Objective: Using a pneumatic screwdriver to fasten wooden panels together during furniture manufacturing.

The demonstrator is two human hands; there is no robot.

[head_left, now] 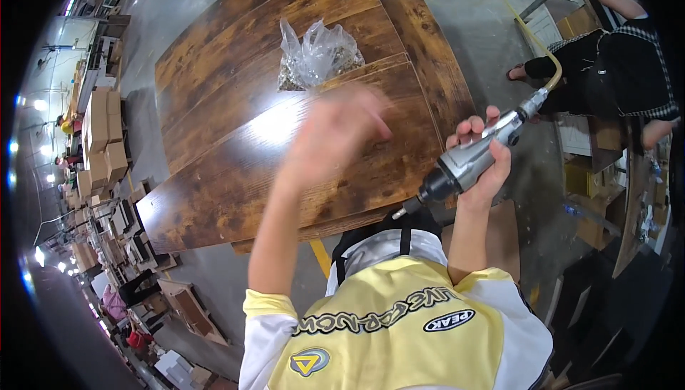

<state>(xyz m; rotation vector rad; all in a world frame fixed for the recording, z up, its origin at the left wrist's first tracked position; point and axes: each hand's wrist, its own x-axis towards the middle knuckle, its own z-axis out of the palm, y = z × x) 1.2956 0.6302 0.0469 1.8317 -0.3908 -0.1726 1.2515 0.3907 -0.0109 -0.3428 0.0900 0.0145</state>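
Note:
My right hand [492, 170] is wrapped round a silver and black air screwdriver [467, 164], held beyond the right front edge of the stacked wood-grain boards [235, 176]. Its bit points down and to the left, toward my body. A yellowish air hose [556, 69] runs from the tool's rear end. Over the boards hovers my left hand [335, 129], smeared by motion, so its fingers and anything in them cannot be made out. Just beyond it, a clear plastic bag [317, 54] of small metal fasteners rests on the boards.
To the right stands another person [606, 69] in dark clothes, near the hose. Shelving with boards and boxes [596, 211] fills the lower right. Cardboard boxes [103, 126] and stacked panels line the far left, across a grey concrete floor [168, 4].

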